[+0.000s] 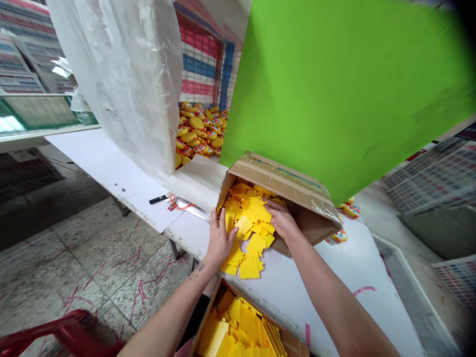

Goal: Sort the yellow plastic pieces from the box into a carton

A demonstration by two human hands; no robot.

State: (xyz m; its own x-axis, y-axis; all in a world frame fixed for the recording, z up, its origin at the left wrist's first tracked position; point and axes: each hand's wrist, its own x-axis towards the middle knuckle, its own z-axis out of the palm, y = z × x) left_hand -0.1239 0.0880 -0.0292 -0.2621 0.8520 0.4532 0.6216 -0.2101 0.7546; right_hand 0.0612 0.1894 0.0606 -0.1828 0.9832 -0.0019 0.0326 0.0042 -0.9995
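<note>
A cardboard box (282,173) lies tipped on its side on the white table (297,292), its opening facing me. Flat yellow pieces (256,210) spill from it onto the tabletop. My left hand (220,238) is at the left edge of the opening, fingers spread against the yellow pieces. Inside the opening, my right hand (280,218) reaches over the pile with its fingers extended on the pieces; part of its fingertips is hard to make out. Below the table edge, a second box (211,302) holds more yellow pieces (238,329).
A large green panel (334,89) rises behind the box. Left of it are a plastic-wrapped white roll (130,84) and a heap of yellow patterned items (201,129). A black marker (158,199) and a metal strip (191,208) lie on the table. A red frame (55,329) stands lower left.
</note>
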